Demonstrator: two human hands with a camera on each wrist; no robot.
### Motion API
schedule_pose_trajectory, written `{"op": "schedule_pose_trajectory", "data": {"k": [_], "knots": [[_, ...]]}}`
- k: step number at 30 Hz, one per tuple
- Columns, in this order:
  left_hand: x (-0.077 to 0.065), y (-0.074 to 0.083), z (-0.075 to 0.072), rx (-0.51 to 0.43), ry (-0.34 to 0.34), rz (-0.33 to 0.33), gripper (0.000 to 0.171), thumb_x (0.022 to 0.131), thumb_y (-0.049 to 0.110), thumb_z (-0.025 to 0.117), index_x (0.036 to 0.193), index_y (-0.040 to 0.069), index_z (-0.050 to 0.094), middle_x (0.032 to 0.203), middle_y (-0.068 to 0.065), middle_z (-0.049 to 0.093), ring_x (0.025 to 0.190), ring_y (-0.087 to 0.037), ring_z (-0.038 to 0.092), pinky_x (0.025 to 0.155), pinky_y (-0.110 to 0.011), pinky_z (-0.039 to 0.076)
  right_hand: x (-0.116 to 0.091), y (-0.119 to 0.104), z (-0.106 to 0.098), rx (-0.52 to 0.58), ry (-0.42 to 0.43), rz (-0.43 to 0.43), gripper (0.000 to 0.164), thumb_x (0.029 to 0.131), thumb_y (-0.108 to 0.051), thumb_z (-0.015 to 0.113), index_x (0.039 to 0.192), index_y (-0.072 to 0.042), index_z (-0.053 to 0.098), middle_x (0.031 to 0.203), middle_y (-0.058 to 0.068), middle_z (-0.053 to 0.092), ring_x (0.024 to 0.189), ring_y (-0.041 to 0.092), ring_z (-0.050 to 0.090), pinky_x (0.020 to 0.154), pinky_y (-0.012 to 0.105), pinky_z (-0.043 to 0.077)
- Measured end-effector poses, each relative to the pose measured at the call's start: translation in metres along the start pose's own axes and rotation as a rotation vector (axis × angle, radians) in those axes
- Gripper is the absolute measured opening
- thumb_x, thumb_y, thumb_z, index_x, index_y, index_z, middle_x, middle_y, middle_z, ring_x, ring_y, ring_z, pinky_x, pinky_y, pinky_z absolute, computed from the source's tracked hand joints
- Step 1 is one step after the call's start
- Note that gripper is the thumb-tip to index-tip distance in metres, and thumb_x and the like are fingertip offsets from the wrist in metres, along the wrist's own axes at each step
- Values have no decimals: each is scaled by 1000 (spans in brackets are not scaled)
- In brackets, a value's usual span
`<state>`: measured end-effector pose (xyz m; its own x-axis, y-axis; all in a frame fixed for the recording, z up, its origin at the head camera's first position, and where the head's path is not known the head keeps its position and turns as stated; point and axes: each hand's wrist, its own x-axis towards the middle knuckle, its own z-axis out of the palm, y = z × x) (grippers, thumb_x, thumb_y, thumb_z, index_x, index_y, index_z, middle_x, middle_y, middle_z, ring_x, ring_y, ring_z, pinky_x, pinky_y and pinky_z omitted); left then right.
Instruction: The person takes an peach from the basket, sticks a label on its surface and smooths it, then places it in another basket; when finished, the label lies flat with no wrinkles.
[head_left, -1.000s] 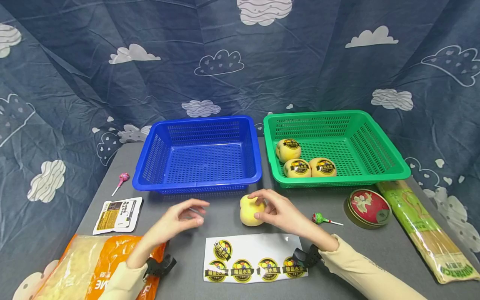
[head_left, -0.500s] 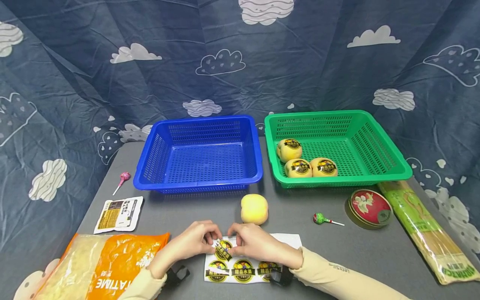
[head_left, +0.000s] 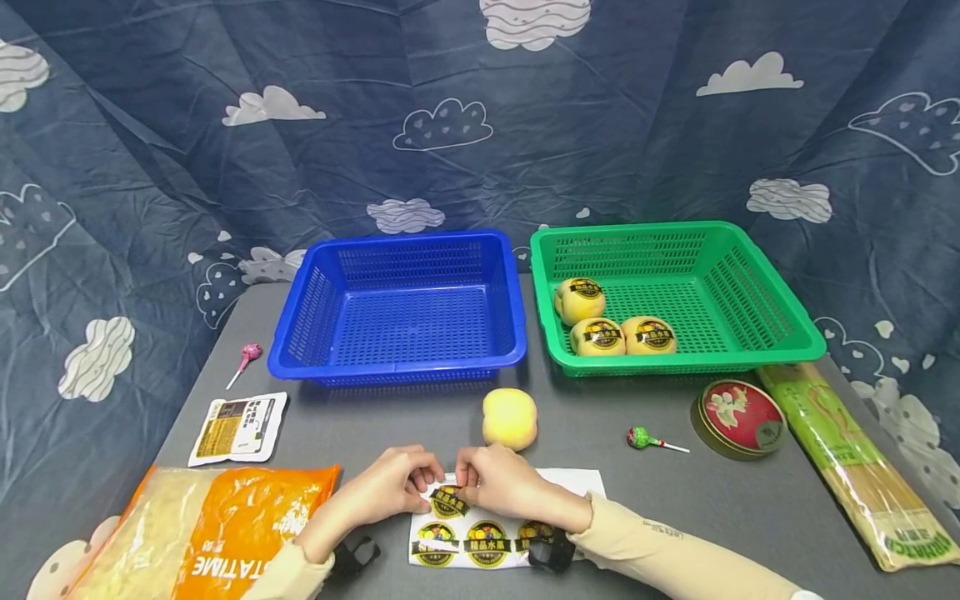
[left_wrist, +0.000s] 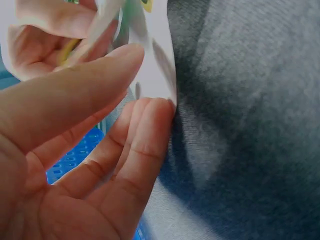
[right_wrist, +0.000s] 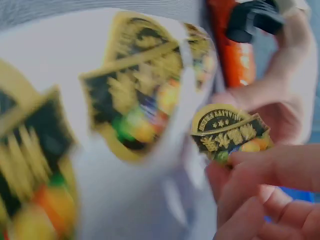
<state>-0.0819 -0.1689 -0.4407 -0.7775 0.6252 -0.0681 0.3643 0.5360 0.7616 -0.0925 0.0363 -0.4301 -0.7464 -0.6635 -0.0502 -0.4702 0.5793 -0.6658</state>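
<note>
A white sheet of round fruit stickers [head_left: 573, 481] lies at the table's front, its upper-left part between my two hands. My left hand [head_left: 386, 487] holds the sheet's left edge, with the thumb on one side and fingers bent behind, as the left wrist view shows. My right hand [head_left: 502, 483] pinches a black-and-gold sticker [right_wrist: 232, 132] by its edge. That sticker stands partly off the backing; how much still clings I cannot tell. Just beyond the right hand sits a plain yellow peach [head_left: 510, 418].
Behind stand a blue basket [head_left: 397, 368] and a green basket [head_left: 690, 361] with several stickered peaches [head_left: 600, 337]. To the left are a pink lollipop [head_left: 250, 353], a white pouch [head_left: 238, 427] and an orange bag [head_left: 247, 517]; to the right, a green lollipop [head_left: 639, 437], a red tin [head_left: 738, 417] and a noodle pack [head_left: 840, 450].
My right hand has let go of the yellow peach and come down to the sheet. My left hand has moved right and down to the sheet's edge. The upper-left sticker has turned slightly.
</note>
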Motion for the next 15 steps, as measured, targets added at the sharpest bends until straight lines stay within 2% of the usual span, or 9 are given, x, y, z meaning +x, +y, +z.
{"op": "schedule_pose_trajectory", "data": {"k": [4, 7, 12, 15], "knots": [[1, 3, -3, -34, 7, 7, 29, 67, -1, 74, 91, 9, 62, 79, 4, 54, 71, -8, 54, 63, -19, 48, -2, 3, -23, 134, 27, -64, 14, 73, -2, 64, 76, -13, 55, 61, -11, 50, 54, 0, 45, 49, 18, 39], [6, 6, -8, -102, 36, 7, 27, 70, -2, 72, 94, 7, 62, 84, -3, 57, 73, -12, 57, 65, -20, 49, -3, 8, -43, 173, 110, -93, 13, 77, 1, 60, 80, -12, 58, 69, -8, 54, 60, 3, 48, 53, 20, 43], [20, 16, -15, -229, 156, 52, 30, 75, -1, 70, 103, 4, 60, 98, -11, 58, 82, -22, 59, 68, -25, 51, -4, 23, -69, 189, 260, -36, 10, 83, 0, 58, 84, -10, 60, 74, -3, 57, 56, 7, 48, 47, 23, 43], [33, 22, -16, -235, 230, 94, 34, 76, 3, 70, 108, 6, 59, 102, -11, 56, 86, -25, 58, 69, -27, 51, -4, 32, -76, 195, 296, 20, 9, 84, 1, 58, 86, -8, 60, 72, 0, 58, 51, 7, 47, 42, 24, 43]]}}
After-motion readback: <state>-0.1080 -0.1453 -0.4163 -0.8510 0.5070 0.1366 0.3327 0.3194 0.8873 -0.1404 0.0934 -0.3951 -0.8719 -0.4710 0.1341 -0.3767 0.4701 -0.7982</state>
